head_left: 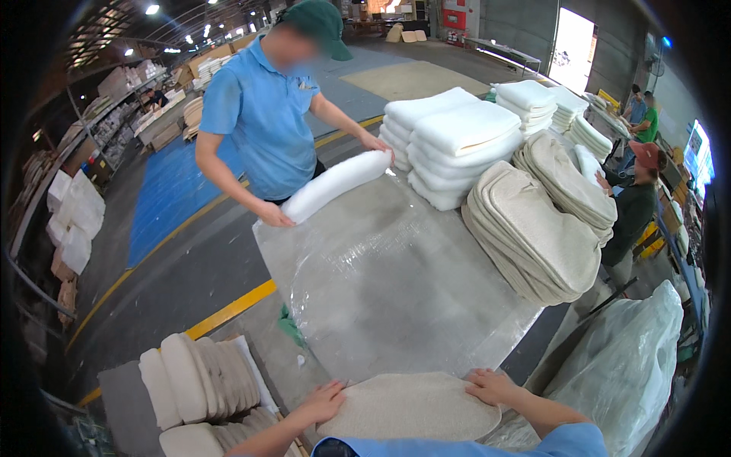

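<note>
A beige fabric cushion (407, 407) with rounded ends lies at the near edge of the plastic-covered table (396, 282), close to my body. My left hand (326, 401) grips its left end, and my right hand (491, 386) holds the right end, the fingers over the upper corner. Across the table a person in a blue shirt and green cap (266, 122) holds a long white padding piece (339, 185) by both ends at the far left edge.
Folded white padding (464, 129) is stacked at the far right, beside piled beige covers (525, 228). Several finished-looking cushions (190, 377) stand in a row at lower left. A clear plastic bag (620, 365) bulges at lower right. Another person (636, 202) stands beyond the covers.
</note>
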`<action>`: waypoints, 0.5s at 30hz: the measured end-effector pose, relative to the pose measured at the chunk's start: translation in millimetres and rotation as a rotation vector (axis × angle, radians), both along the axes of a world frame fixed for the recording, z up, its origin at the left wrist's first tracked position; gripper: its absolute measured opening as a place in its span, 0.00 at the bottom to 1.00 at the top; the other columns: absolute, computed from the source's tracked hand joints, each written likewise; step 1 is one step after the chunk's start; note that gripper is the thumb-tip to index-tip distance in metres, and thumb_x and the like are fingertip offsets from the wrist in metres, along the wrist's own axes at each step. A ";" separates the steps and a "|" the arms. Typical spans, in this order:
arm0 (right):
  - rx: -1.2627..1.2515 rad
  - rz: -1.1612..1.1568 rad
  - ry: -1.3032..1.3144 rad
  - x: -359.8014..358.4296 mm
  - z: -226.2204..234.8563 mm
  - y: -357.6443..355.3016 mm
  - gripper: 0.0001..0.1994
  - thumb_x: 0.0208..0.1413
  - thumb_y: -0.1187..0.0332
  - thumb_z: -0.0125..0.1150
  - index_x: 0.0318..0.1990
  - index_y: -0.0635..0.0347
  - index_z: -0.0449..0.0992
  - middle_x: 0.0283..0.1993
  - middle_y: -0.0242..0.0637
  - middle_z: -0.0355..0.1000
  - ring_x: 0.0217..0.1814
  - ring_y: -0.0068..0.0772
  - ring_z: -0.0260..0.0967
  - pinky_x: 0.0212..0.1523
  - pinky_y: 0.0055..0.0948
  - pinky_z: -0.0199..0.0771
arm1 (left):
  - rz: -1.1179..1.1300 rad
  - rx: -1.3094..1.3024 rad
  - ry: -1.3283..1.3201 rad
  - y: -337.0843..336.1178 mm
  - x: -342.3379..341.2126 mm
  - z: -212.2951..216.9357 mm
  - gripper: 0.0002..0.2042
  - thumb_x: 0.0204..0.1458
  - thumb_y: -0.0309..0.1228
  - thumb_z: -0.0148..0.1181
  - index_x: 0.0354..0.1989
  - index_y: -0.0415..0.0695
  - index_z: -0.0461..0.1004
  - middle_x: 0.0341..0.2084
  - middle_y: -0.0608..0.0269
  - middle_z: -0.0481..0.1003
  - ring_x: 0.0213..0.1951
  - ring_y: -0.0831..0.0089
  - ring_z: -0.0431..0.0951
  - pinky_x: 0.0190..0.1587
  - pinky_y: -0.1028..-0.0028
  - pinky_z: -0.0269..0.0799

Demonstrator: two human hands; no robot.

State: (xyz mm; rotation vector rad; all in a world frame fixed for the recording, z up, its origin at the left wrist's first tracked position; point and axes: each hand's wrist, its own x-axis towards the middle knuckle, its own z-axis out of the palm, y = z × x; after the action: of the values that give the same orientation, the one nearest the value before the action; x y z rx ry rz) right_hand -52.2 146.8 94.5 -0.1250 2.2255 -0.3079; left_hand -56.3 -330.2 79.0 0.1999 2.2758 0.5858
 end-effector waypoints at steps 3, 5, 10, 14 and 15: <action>-0.249 -0.557 -0.256 15.2 18.7 20.8 0.43 0.60 0.39 0.60 0.75 0.56 0.58 0.76 0.46 0.57 0.74 0.47 0.60 0.69 0.53 0.65 | 0.422 0.186 -0.212 -21.9 20.3 4.4 0.38 0.64 0.52 0.54 0.74 0.37 0.57 0.70 0.43 0.62 0.68 0.53 0.66 0.67 0.60 0.63; -0.456 -0.860 -0.411 33.1 21.9 20.3 0.45 0.55 0.44 0.70 0.73 0.62 0.59 0.73 0.50 0.60 0.71 0.47 0.64 0.66 0.45 0.70 | 0.699 0.386 -0.532 -18.7 28.5 -2.4 0.40 0.60 0.50 0.62 0.72 0.32 0.58 0.66 0.41 0.67 0.62 0.60 0.73 0.59 0.63 0.72; -0.381 -0.902 -0.332 26.4 3.5 1.3 0.52 0.44 0.50 0.82 0.71 0.67 0.59 0.66 0.51 0.69 0.67 0.46 0.69 0.65 0.38 0.72 | 0.809 0.406 -0.649 2.6 14.9 4.3 0.41 0.53 0.50 0.72 0.63 0.26 0.67 0.55 0.45 0.76 0.49 0.65 0.81 0.47 0.67 0.78; -0.105 -0.779 -0.386 2.4 -22.2 -4.3 0.59 0.35 0.38 0.82 0.69 0.71 0.62 0.64 0.53 0.71 0.67 0.48 0.70 0.65 0.38 0.72 | 0.836 0.088 -0.838 23.0 -33.5 32.3 0.45 0.47 0.53 0.76 0.57 0.18 0.70 0.50 0.40 0.78 0.47 0.60 0.82 0.48 0.66 0.78; 0.031 -0.737 -0.424 -3.9 -29.1 -4.4 0.61 0.33 0.35 0.81 0.68 0.72 0.63 0.64 0.53 0.70 0.67 0.48 0.69 0.65 0.39 0.71 | 0.854 0.068 -0.804 23.5 -34.7 22.9 0.46 0.47 0.53 0.76 0.57 0.17 0.69 0.51 0.39 0.78 0.49 0.59 0.82 0.49 0.66 0.77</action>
State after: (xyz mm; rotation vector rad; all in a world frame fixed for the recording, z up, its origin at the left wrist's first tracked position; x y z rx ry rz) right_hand -56.2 142.4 65.4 0.7272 1.7737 -0.6284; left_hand -91.0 -306.7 102.0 -0.8693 1.4648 0.9499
